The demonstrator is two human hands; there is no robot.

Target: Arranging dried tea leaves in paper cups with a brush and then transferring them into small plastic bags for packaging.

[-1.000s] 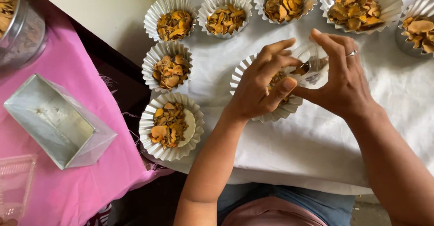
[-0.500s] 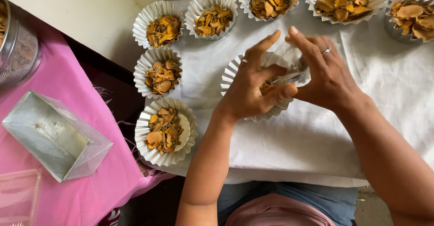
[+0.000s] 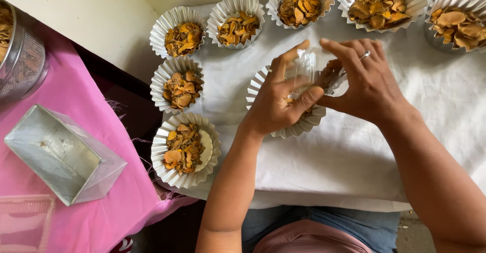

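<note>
Here my left hand (image 3: 276, 101) and right hand (image 3: 362, 83) pinch a clear wrapper (image 3: 310, 66) over a cup (image 3: 298, 124); filled cups (image 3: 185, 149) ring it, white cloth (image 3: 354, 157) bare toward me.

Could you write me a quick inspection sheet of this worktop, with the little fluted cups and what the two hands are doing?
Surface: white cloth over the worktop; pink cloth on the left.
Job's things: clear plastic wrapper with dried orange-brown chips inside, held over a fluted foil cup.
Clutter: seven more foil cups of chips, such as the nearest one; rectangular metal tin; mesh metal container; clear plastic box.
Grips: left hand and right hand both pinch the wrapper; ring on the right hand.
Cables: nothing seen.
Surroundings: pale wall or board at upper left; the person's lap below the cloth edge.
</note>
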